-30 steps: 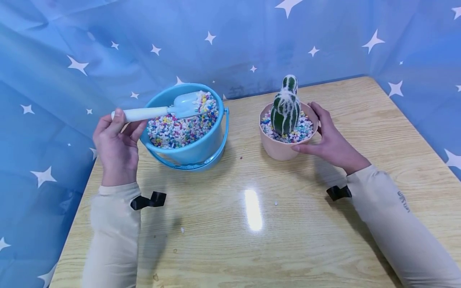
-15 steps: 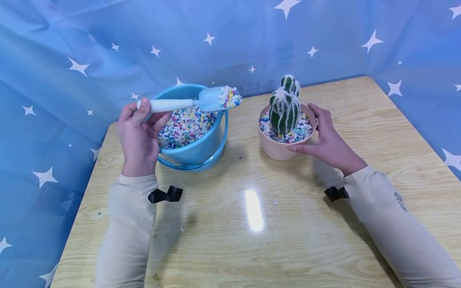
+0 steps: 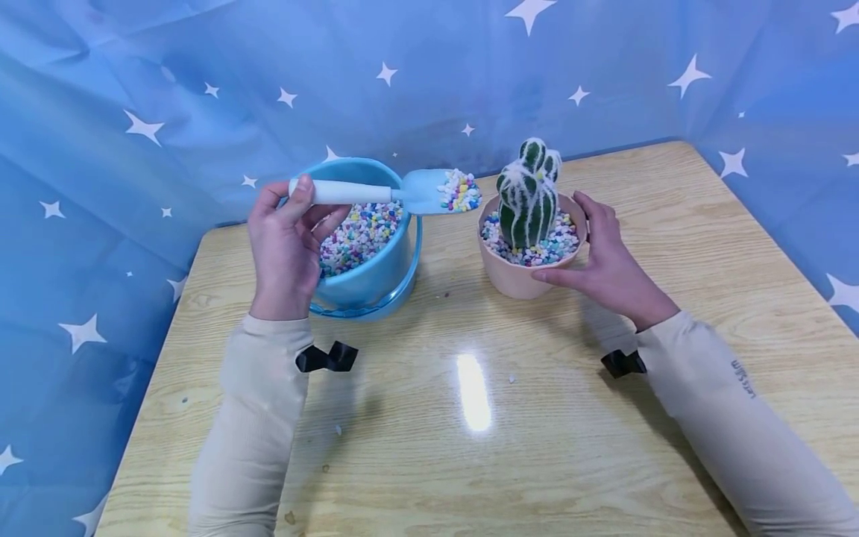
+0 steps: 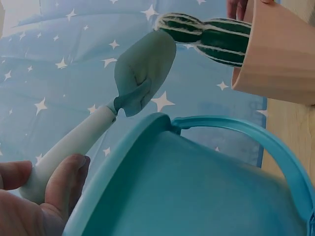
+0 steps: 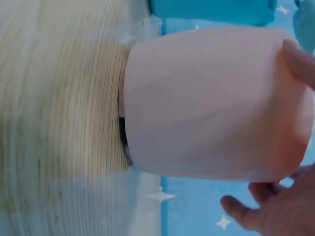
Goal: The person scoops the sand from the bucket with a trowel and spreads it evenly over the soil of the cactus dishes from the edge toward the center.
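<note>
My left hand grips the white handle of a small blue trowel, held level above the bucket's right rim. Colourful pebbles lie heaped at the blade's tip, just left of the cactus. The underside of the trowel shows in the left wrist view. With thumb and fingers at its rim, my right hand holds a pink pot standing on the table. A green cactus with white fuzz stands in it, ringed by pebbles.
A blue bucket of similar pebbles stands at the left, its handle folded down in front. A few stray pebbles dot the wooden table. Behind hangs a blue curtain with white stars.
My left hand has carried the loaded trowel rightward, from over the bucket to beside the cactus. My right hand stays on the pot, and the cactus has turned or tilted slightly.
</note>
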The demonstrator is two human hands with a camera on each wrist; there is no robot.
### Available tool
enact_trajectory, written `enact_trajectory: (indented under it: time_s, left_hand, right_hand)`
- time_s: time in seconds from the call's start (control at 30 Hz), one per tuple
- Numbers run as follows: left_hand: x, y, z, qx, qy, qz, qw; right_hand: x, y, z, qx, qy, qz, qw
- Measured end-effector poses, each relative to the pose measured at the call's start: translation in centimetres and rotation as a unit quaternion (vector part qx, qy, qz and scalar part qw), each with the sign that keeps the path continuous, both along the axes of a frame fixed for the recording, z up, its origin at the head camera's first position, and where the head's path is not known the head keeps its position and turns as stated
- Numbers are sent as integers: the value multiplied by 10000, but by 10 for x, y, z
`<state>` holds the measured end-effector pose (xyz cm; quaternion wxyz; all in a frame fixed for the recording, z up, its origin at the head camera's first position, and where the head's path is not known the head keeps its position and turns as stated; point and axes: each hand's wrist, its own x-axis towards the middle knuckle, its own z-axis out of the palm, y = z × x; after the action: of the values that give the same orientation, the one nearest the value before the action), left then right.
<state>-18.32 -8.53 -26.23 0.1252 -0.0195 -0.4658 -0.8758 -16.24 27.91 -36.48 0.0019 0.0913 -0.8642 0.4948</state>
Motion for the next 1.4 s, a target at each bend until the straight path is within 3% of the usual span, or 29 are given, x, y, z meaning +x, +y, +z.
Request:
enact_trajectory:
  time_s: [0.47,0.73,0.93,1.17,1.4]
  left_hand:
    - [-2,17,-4,-878,57,-214,9959]
    - [-1,20,-3,-857,-12,-279,9959]
    - [-1,23,-1,-865,51,-312,9958]
    - [0,25,1,-1086,104,-348,9934]
    - [0,28,6,-1178,226,-413,9919]
  right_hand:
    - [3,-10,1,357,322,-243,9985]
    - [4,-9,4,380,186,-163,9990]
    - [5,-4,9,-10,-129,115,9999]
    - [3,-6,7,81,0,89,9999]
    - [5,-4,9,18,-164,156,9997]
